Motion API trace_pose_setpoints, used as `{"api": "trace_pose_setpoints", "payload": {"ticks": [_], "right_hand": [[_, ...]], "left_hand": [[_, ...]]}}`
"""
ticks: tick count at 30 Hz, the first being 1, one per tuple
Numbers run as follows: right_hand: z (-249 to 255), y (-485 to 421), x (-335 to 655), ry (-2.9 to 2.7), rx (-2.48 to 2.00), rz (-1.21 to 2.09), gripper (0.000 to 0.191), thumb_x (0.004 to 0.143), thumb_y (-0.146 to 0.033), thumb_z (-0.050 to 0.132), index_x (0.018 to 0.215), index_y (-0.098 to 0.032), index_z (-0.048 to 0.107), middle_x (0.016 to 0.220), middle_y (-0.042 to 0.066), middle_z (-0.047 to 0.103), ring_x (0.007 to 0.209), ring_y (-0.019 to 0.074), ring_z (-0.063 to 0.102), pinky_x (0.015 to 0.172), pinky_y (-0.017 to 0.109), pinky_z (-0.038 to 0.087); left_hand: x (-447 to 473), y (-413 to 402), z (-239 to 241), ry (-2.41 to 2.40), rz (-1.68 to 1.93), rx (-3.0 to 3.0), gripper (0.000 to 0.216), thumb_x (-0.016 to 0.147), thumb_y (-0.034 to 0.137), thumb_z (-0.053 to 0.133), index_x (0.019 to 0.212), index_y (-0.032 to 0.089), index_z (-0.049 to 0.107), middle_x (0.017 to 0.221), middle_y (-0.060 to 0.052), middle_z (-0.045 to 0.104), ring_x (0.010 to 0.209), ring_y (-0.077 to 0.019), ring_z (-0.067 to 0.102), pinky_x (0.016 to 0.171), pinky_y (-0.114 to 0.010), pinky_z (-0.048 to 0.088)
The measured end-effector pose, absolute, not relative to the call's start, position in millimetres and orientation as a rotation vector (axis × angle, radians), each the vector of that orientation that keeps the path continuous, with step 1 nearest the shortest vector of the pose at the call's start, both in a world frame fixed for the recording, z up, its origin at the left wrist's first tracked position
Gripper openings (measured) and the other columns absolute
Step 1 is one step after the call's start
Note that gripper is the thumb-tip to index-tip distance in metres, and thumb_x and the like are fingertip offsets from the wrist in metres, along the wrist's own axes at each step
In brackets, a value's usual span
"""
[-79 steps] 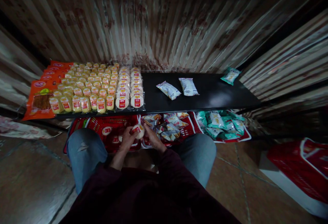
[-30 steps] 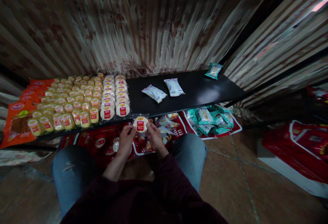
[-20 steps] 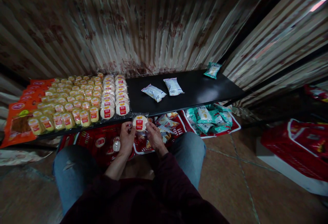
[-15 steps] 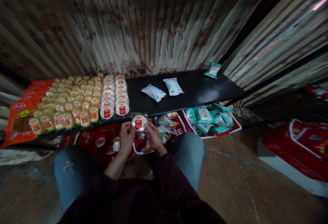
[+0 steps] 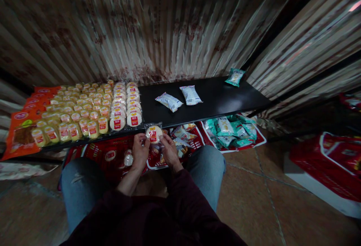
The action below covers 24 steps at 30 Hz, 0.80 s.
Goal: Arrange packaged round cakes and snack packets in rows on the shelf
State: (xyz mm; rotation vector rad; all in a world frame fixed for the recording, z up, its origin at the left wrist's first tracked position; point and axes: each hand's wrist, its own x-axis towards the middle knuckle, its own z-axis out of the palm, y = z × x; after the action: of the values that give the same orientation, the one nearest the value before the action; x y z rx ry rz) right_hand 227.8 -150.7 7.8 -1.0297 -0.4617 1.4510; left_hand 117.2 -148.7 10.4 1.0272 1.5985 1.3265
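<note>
Between my two hands is a round white rice cracker pack [image 5: 153,134] in clear wrap, its red and yellow label facing up. My left hand [image 5: 140,151] pinches its left edge, and my right hand [image 5: 169,150] pinches its right edge. Both are just in front of the black shelf [image 5: 166,118], above the red baskets. Two columns of matching white rice cracker packs [image 5: 134,118] stand on the shelf, left of the held one. Beside them are rows of yellow wrapped cakes [image 5: 93,129] and several orange packets [image 5: 21,122] at the far left.
Two white-blue packets [image 5: 191,95] and a green packet [image 5: 235,77] lie on the shelf. Below it are a basket of green packets [image 5: 234,131], a basket of mixed snacks [image 5: 183,135] and a red basket [image 5: 96,156]. Another red basket [image 5: 327,163] stands at right. A striped curtain [image 5: 158,28] hangs behind.
Almost nothing differs. The rice cracker pack is still held by both hands in nearly the same spot, and the view has shifted very slightly.
</note>
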Motion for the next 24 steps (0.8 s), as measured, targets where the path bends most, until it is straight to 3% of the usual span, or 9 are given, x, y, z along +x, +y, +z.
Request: {"api": "trace_pose_setpoints", "payload": {"ticks": [7, 10, 14, 19, 24], "right_hand": [[9, -156, 227, -0.685, -0.983, 1.423, 0.043, 0.072, -0.056, 0.065, 0.100, -0.024, 0.069, 0.089, 0.003, 0.070, 0.083, 0.0195, 0.063, 0.070, 0.030, 0.050], [12, -159, 230, -0.873, -0.990, 1.362, 0.042, 0.082, -0.058, 0.053, 0.104, -0.026, 0.070, 0.103, 0.005, 0.067, 0.101, 0.0214, 0.059, 0.088, 0.034, 0.047], [17, -162, 231, -1.104, -1.038, 1.139, 0.031, 0.085, -0.047, 0.056, 0.103, -0.028, 0.072, 0.116, 0.005, 0.060, 0.116, 0.0215, 0.050, 0.103, 0.037, 0.037], [16, -163, 229, -1.244, -1.097, 0.960, 0.024, 0.084, -0.041, 0.060, 0.102, -0.030, 0.073, 0.124, 0.005, 0.056, 0.118, 0.0212, 0.048, 0.105, 0.040, 0.036], [9, -161, 228, -1.288, -1.087, 0.930, 0.028, 0.085, -0.041, 0.058, 0.107, -0.029, 0.070, 0.126, 0.006, 0.056, 0.116, 0.0201, 0.052, 0.102, 0.038, 0.041]], "left_hand": [[122, -157, 20, 1.495, 1.310, 1.041, 0.020, 0.079, 0.036, 0.058, 0.093, 0.021, 0.058, 0.098, -0.005, 0.064, 0.090, -0.0181, 0.060, 0.081, -0.031, 0.049], [123, -162, 27, 1.378, 1.273, 0.918, 0.032, 0.082, 0.048, 0.053, 0.097, 0.021, 0.059, 0.101, -0.006, 0.065, 0.093, -0.0191, 0.061, 0.078, -0.030, 0.050], [125, -165, 30, 1.234, 1.240, 0.760, 0.049, 0.081, 0.059, 0.049, 0.108, 0.019, 0.060, 0.114, -0.008, 0.064, 0.099, -0.0200, 0.062, 0.081, -0.030, 0.051], [129, -162, 23, 1.163, 1.291, 0.576, 0.049, 0.075, 0.046, 0.063, 0.115, 0.018, 0.060, 0.119, -0.009, 0.064, 0.110, -0.0215, 0.058, 0.088, -0.029, 0.046], [132, -156, 19, 1.102, 1.382, 0.316, 0.042, 0.072, 0.038, 0.064, 0.106, 0.012, 0.064, 0.103, -0.009, 0.070, 0.096, -0.0208, 0.064, 0.084, -0.030, 0.047]]}}
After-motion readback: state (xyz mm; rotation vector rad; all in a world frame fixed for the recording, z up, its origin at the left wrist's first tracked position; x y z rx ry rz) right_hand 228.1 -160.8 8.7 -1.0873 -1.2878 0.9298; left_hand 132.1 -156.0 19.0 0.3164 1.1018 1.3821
